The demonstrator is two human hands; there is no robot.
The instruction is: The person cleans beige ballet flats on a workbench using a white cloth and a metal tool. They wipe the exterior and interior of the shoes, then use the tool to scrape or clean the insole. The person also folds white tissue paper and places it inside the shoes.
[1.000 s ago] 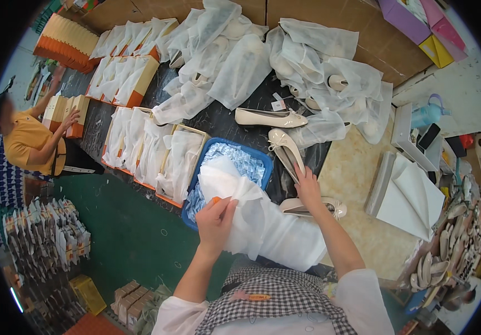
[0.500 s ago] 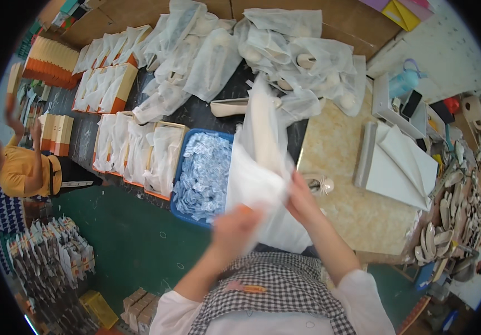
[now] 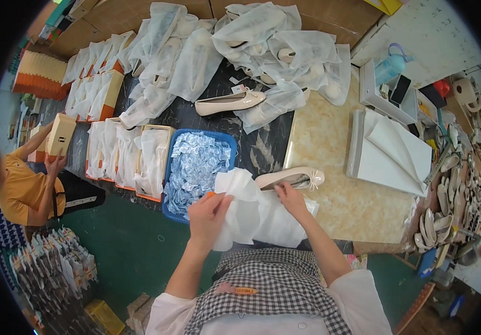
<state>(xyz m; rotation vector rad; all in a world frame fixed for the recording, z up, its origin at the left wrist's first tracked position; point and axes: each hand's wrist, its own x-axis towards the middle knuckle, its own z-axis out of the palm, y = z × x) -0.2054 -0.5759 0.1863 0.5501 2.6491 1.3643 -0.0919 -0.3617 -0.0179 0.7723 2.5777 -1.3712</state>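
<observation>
A thin white sheet point(image 3: 246, 215), like tissue paper, hangs crumpled in front of me over the table's near edge. My left hand point(image 3: 210, 215) pinches its left part; a bit of orange shows at a fingertip. Over the sheet's right side is my right hand point(image 3: 292, 202), fingers closed together at the near rim of a beige flat shoe point(image 3: 304, 177) with a bow. Whether those fingers grip shoe or sheet cannot be made out. Farther back, another beige shoe point(image 3: 229, 103) with a small tag lies on the black tabletop.
Left of the sheet stands a blue basket point(image 3: 234, 146) of small blue-white packets. Beyond are boxes point(image 3: 157, 162) with wrapped contents and a pile of bagged shoes point(image 3: 196, 61). A paper stack point(image 3: 391, 162) lies right. At left, a co-worker point(image 3: 25, 190) handles a box.
The white sheet has come down from its raised, blurred sweep. My left hand has moved left and slightly up; the right has shifted slightly left. The near beige shoe is now mostly uncovered.
</observation>
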